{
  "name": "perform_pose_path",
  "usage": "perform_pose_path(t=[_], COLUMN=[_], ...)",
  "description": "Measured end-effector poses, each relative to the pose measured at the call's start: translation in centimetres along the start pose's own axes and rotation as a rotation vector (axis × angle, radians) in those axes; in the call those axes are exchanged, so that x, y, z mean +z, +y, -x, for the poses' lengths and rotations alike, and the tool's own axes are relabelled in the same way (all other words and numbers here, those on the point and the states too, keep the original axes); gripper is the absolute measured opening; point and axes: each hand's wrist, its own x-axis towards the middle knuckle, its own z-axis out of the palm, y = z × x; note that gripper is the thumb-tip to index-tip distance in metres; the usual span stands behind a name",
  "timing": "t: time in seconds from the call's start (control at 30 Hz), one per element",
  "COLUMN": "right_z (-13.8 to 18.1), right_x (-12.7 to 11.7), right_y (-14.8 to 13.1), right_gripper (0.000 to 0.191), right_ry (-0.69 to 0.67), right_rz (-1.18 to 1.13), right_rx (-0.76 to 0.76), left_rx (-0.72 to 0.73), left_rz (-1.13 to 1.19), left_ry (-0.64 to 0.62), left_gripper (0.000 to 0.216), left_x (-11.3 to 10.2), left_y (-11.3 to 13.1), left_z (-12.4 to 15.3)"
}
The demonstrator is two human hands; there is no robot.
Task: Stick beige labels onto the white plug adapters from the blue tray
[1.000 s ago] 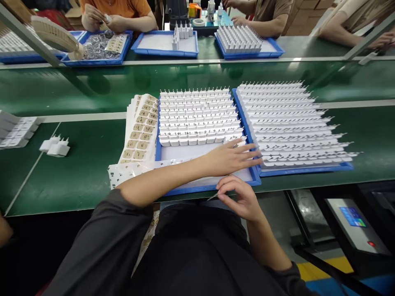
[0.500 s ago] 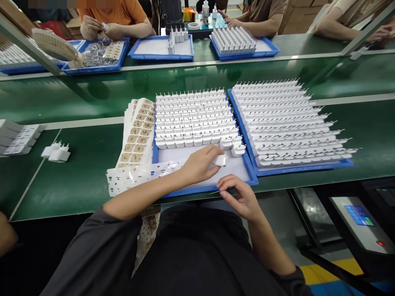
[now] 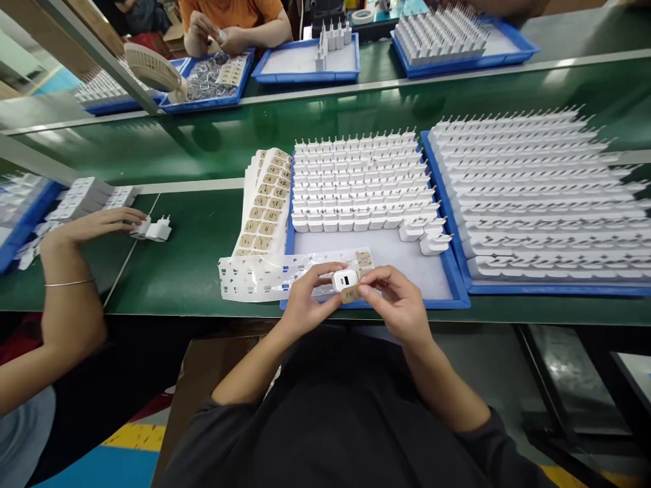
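My left hand [image 3: 309, 297] grips a white plug charger [image 3: 345, 280] between thumb and fingers, its face with a dark port slot turned up. From the right, my right hand [image 3: 399, 303] meets the charger's edge with fingertips pinched; what they hold, if anything, is too small to make out. Beneath both hands lies a clear strip [image 3: 257, 279] with printed cut-outs, brown patches [image 3: 364, 258] showing at its right end. It overlaps the front of a blue tray [image 3: 460, 298], where white chargers [image 3: 361, 183] stand in rows, pins up.
Sheets of brown stickers [image 3: 262, 210] lie left of the tray. A second blue tray [image 3: 508, 288] full of chargers sits to the right. At left, a co-worker's hand [image 3: 109, 220] touches loose chargers [image 3: 159, 230]. Across the bench are more trays [image 3: 305, 76] and a small fan [image 3: 152, 68].
My left hand has brought the charger down and back to meet my right hand, and its port face now shows. The view has swung left; a co-worker's arm has reached in at left.
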Motion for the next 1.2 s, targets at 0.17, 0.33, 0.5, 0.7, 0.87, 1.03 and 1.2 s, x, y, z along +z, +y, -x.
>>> perform_pose_path(t=[0.17,0.33,0.5,0.7,0.87,1.03,1.2], right_z=[-1.0,-1.2,-1.2,-1.2,-1.1,-1.0,-0.9], right_x=[0.6,0.8,0.8,0.9,0.9,1.0,1.1], right_y=[-0.7,-1.0,-1.1,-1.1,-0.9,-0.9,-0.7], right_gripper=[0.017,0.016,0.012,0.013,0.013,0.008,0.005], right_ry=[0.076,0.074,0.067,0.072,0.075,0.073,0.076], right_rz=[0.005,-0.016,-0.01,0.027,0.036,0.02,0.024], right_rx=[0.024,0.041,0.045,0.042,0.04,0.036,0.037], left_rx=[0.099,0.142,0.151,0.141,0.158,0.172,0.154], left_rz=[-0.085,-0.091,-0.105,-0.131,-0.125,-0.119,-0.12], left_ry=[0.038,0.034,0.028,0.021,0.023,0.029,0.024], left_gripper=[0.037,0.036,0.034,0.034,0.034,0.035,0.034], left_x=[-0.1,-0.4,-0.6,-0.7,-0.8,-0.8,-0.8], left_y=[0.4,0.8,0.9,0.9,1.0,1.0,1.0], left_z=[0.0,-0.2,-0.3,-0.4,-0.4,-0.4,-0.3])
